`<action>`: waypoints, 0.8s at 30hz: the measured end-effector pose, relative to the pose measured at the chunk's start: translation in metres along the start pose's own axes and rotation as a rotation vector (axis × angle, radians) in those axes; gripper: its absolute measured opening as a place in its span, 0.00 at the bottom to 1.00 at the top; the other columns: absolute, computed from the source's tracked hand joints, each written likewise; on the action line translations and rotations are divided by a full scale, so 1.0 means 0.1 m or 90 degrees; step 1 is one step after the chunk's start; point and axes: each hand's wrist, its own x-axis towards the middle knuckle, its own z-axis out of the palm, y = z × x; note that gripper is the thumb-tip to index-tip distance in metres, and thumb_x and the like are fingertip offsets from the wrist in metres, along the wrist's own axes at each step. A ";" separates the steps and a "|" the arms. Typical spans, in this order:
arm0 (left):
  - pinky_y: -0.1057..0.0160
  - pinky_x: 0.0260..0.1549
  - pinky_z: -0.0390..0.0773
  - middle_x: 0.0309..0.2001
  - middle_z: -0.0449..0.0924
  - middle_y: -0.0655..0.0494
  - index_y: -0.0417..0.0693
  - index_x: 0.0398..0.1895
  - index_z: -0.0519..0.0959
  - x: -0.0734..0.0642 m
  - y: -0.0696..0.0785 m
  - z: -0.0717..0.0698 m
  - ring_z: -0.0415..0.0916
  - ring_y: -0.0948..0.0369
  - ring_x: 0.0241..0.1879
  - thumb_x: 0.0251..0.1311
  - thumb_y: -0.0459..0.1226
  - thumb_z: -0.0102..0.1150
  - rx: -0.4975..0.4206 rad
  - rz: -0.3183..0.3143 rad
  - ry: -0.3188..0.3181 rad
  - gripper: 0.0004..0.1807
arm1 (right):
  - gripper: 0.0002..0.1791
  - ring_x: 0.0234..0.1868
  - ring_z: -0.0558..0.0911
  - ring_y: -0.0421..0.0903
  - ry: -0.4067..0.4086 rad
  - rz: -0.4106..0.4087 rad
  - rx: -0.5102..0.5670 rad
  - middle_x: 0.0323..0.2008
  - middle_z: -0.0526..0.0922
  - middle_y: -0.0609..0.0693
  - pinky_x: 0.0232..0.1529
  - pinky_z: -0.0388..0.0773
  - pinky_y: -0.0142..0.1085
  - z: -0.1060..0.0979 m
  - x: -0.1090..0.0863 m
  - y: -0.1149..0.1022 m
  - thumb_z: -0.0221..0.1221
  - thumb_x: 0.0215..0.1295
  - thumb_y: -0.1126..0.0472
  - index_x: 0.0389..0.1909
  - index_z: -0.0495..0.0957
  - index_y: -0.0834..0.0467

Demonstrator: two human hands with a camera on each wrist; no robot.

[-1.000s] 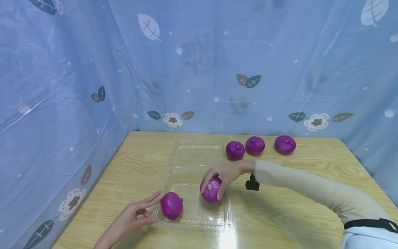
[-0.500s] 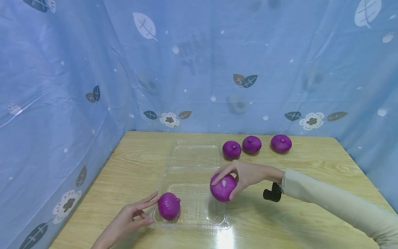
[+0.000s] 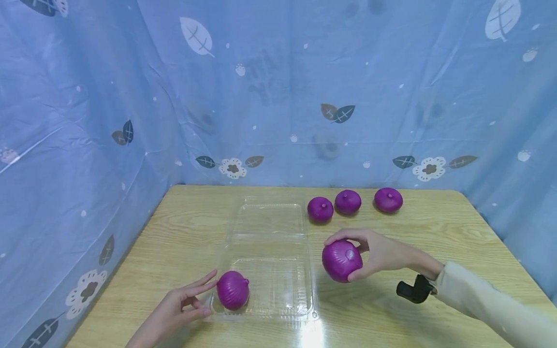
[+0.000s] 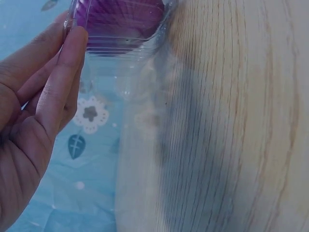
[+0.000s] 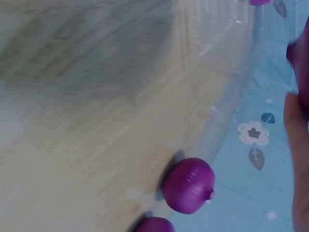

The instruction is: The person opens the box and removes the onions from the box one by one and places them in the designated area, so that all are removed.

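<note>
A clear plastic clamshell box (image 3: 278, 270) lies opened flat on the table, its lid (image 3: 271, 217) toward the back. One purple onion (image 3: 233, 290) sits in the box's front left corner. My left hand (image 3: 177, 305) pinches the box's left rim beside that onion; the left wrist view shows the fingers (image 4: 72, 53) at the plastic edge. Past the box's right side, my right hand (image 3: 380, 251) holds another purple onion (image 3: 341, 261) above the table, thumb and fingers around it. In the right wrist view that held onion (image 5: 303, 67) shows only partly at the edge.
Three more purple onions stand along the back: a left one (image 3: 320, 210) near the lid, a middle one (image 3: 347, 201) and a right one (image 3: 388, 199). A blue patterned curtain (image 3: 261, 96) hangs behind the wooden table (image 3: 435, 232). A black wrist camera (image 3: 415, 289) sits below the right wrist.
My right hand has carried its onion up out of the box and rightward, past the box's right edge. The left hand keeps its place at the rim. The head view has shifted slightly.
</note>
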 end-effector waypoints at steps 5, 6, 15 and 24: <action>0.68 0.24 0.77 0.68 0.56 0.76 0.45 0.67 0.67 -0.01 -0.01 0.01 0.78 0.67 0.26 0.58 0.33 0.63 0.003 0.006 0.003 0.32 | 0.38 0.55 0.75 0.42 0.043 0.029 -0.027 0.57 0.73 0.51 0.47 0.80 0.40 0.09 -0.10 0.06 0.73 0.46 0.63 0.60 0.69 0.55; 0.68 0.24 0.76 0.68 0.56 0.76 0.45 0.67 0.68 -0.01 -0.02 0.01 0.78 0.67 0.26 0.58 0.33 0.63 0.004 0.007 0.004 0.32 | 0.38 0.55 0.75 0.42 0.048 0.031 -0.026 0.57 0.72 0.51 0.47 0.80 0.40 0.11 -0.11 0.07 0.73 0.46 0.64 0.61 0.69 0.56; 0.67 0.26 0.78 0.68 0.56 0.76 0.42 0.67 0.67 -0.01 0.00 0.00 0.77 0.67 0.26 0.58 0.33 0.63 -0.002 0.002 0.000 0.32 | 0.36 0.57 0.72 0.40 0.117 0.032 0.001 0.57 0.74 0.51 0.43 0.81 0.42 0.18 -0.17 0.11 0.72 0.46 0.66 0.60 0.71 0.56; 0.67 0.26 0.78 0.68 0.56 0.75 0.44 0.67 0.67 -0.01 0.01 -0.01 0.76 0.66 0.26 0.58 0.36 0.63 -0.019 -0.031 -0.012 0.32 | 0.34 0.55 0.75 0.39 0.136 0.028 0.084 0.57 0.65 0.62 0.41 0.83 0.43 0.29 -0.20 0.19 0.66 0.45 0.76 0.56 0.66 0.60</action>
